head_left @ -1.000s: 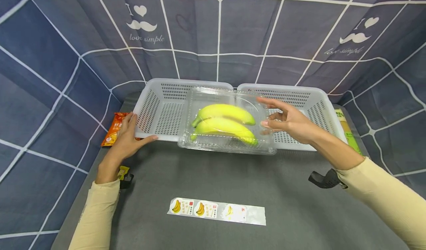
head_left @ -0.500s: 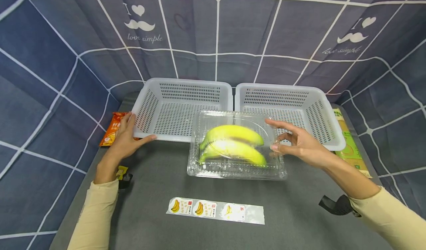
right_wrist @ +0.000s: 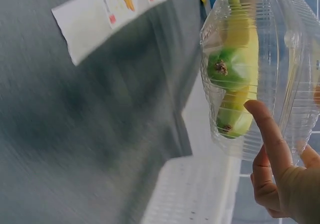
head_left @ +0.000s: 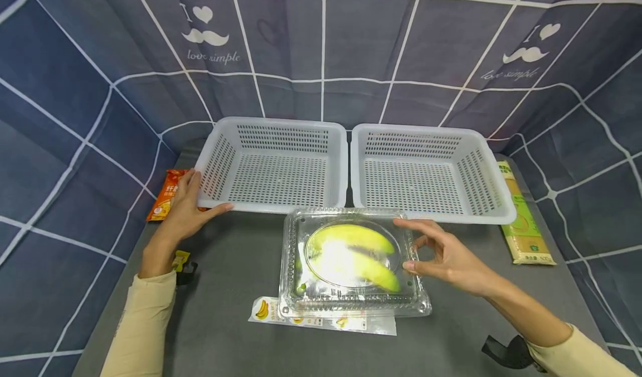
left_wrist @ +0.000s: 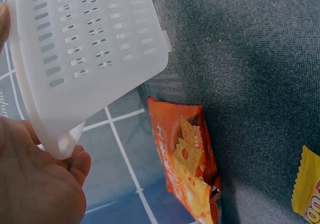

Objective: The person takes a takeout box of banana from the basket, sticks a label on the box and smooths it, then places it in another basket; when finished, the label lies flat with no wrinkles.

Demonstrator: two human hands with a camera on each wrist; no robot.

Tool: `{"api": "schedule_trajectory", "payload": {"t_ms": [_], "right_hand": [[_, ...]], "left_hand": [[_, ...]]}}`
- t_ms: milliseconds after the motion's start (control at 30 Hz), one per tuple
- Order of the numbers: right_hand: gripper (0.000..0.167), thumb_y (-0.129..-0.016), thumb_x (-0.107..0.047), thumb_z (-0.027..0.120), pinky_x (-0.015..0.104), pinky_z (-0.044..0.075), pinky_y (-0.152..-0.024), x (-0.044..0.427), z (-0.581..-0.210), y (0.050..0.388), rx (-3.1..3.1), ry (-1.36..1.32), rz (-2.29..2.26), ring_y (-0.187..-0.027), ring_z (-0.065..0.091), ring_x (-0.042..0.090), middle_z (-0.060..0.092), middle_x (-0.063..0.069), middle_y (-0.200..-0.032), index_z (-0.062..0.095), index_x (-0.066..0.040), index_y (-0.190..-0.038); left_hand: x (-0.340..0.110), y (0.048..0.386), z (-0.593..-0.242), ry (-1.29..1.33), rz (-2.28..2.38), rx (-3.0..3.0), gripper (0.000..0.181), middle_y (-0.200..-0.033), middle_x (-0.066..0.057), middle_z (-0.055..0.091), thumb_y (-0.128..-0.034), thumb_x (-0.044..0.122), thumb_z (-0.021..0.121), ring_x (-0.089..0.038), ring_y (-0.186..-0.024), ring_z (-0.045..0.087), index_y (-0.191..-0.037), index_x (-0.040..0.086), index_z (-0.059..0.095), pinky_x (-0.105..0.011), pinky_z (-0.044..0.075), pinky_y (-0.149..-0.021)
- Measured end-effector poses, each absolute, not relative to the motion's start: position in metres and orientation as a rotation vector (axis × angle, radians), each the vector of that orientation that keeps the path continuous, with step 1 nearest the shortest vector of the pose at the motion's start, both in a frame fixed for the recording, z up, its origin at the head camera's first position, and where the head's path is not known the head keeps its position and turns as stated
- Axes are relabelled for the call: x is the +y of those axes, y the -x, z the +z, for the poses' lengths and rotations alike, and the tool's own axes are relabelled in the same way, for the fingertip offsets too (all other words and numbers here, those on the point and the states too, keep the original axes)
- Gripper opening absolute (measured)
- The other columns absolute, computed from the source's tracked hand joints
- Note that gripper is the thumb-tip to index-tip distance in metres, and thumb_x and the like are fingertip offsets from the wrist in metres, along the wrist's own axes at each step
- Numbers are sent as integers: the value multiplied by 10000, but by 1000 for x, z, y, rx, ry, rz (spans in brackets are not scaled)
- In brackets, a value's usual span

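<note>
One clear box (head_left: 351, 305), held over the bench (head_left: 225, 293) before two white baskets (head_left: 411, 190), has its long axis running left to right. Its two bananas (head_left: 357, 234) lie lengthwise, brown tips toward the right hand (head_left: 446, 259), which pinches the box's right edge; the left hand (head_left: 186, 212) grips the left basket's (head_left: 278, 179) corner.

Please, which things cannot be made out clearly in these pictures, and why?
Head view: some middle stickers on the long white strip, partly covered by the clear rectangular plastic box.
Head view: part of the yellow-green bananas, washed out by glare.
Head view: part of the orange snack packet, behind the left hand.
Left wrist view: one side of the small yellow packet, cut off by the right edge.
</note>
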State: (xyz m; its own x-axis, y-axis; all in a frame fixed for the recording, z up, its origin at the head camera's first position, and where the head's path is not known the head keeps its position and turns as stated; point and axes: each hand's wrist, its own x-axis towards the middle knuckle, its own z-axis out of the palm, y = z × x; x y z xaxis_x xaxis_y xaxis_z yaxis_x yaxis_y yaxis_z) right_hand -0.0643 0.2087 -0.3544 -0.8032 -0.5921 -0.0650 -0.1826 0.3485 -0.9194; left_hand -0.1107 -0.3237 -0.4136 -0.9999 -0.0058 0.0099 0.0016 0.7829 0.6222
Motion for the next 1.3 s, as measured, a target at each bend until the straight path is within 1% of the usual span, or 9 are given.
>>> {"api": "schedule_trajectory", "payload": {"t_ms": [200,367,433,533,667,833,1033,1300], "right_hand": [[687,-888,-71,708,353,585,-711,210,-376,51,2138,614,-1510,-948,527,193,322,164,-1386,385,-133,-1491],[694,-873,-88,731,321,579,-672,211,-394,52,2189,600,-1504,-928,541,172,342,144,-1372,407,-161,-1483],[698,-864,-100,743,309,569,-677,210,-400,54,2223,599,-1492,-922,550,165,352,135,-1377,418,-170,-1478],[711,-845,-132,769,298,540,-725,209,-410,57,2286,587,-1459,-912,558,159,372,119,-1377,433,-182,-1470],[724,-834,-164,786,319,508,-775,206,-420,61,2338,571,-1425,-899,564,161,385,120,-1389,439,-186,-1469],[729,-824,-175,798,320,503,-738,206,-428,67,2365,555,-1407,-881,568,150,391,126,-1394,448,-184,-1463],[722,-827,-196,797,307,486,-678,205,-432,73,2369,541,-1393,-885,556,162,391,149,-1386,451,-190,-1462],[728,-830,-186,794,332,493,-728,204,-435,76,2349,518,-1403,-869,568,145,378,159,-1395,443,-187,-1467]], "left_hand": [[-324,111,-413,19,-1040,-2967,1099,-1611,-225,-72,-846,463,736,-556,-1426,57,-1580,76,14,-765,155,-1038],[-325,109,-413,-3,-1049,-2972,1115,-1615,-205,-95,-847,459,736,-535,-1440,36,-1577,78,-15,-754,138,-1058],[-326,109,-413,-4,-1051,-2970,1113,-1616,-204,-93,-847,455,737,-533,-1441,31,-1576,75,-14,-755,134,-1060],[-326,109,-413,-2,-1047,-2971,1111,-1616,-205,-85,-847,460,733,-531,-1443,28,-1576,73,-10,-756,131,-1060],[-325,110,-413,-2,-1050,-2975,1115,-1618,-193,-92,-846,474,729,-515,-1450,12,-1576,74,-14,-745,115,-1075],[-324,109,-412,-8,-1060,-2984,1122,-1619,-182,-110,-847,474,729,-508,-1454,-1,-1574,79,-28,-740,106,-1083],[-324,110,-413,-24,-1040,-2980,1119,-1616,-206,-81,-841,482,732,-548,-1435,36,-1578,81,-9,-766,135,-1052],[-325,111,-414,-20,-1061,-2973,1109,-1622,-186,-98,-844,467,734,-556,-1433,29,-1582,102,-9,-779,132,-1038]]}}
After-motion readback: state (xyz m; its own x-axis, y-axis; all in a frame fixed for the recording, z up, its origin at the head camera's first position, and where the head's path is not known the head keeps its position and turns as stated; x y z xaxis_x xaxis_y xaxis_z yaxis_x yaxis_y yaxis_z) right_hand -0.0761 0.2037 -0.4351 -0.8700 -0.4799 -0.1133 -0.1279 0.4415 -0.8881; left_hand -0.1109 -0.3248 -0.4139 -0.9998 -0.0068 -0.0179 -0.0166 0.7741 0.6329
